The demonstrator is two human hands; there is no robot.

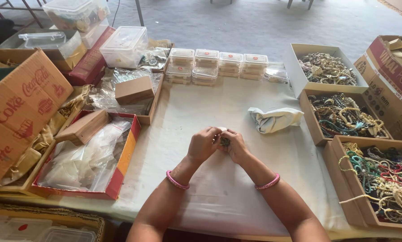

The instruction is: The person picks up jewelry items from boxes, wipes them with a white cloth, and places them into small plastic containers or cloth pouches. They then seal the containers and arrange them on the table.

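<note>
**Head view: two hands meet over a small dark piece at the middle of the cloth-covered table**

Head view, centre of the frame: the left hand (204, 144) and the right hand (235, 146) are curled toward each other, fingers closed together on a small dark round beaded piece (225, 141) pinched between them — it sits just above the white cloth-covered table (219, 192), slightly below the frame's middle. A bit of white shows at the fingertips above it; what it is cannot be told. Each wrist carries a thin pink bangle (177, 180).

Just right of and above the hands lies a crumpled pale cloth (274, 119), apart from them. Along the right edge stand three open cardboard boxes of bead strings: a whitish one of pale beads (327, 68) at upper right, one of dark and mixed beads (346, 115) below it, and one of green, red and cream strands (382, 179) at lower right.

At upper centre sits a row of small clear plastic lidded cases (219, 62), stacked two high. To the left, a red-rimmed shallow tray of clear plastic bags (86, 159) — a plain wooden block (82, 127) rests on its upper edge.
</note>
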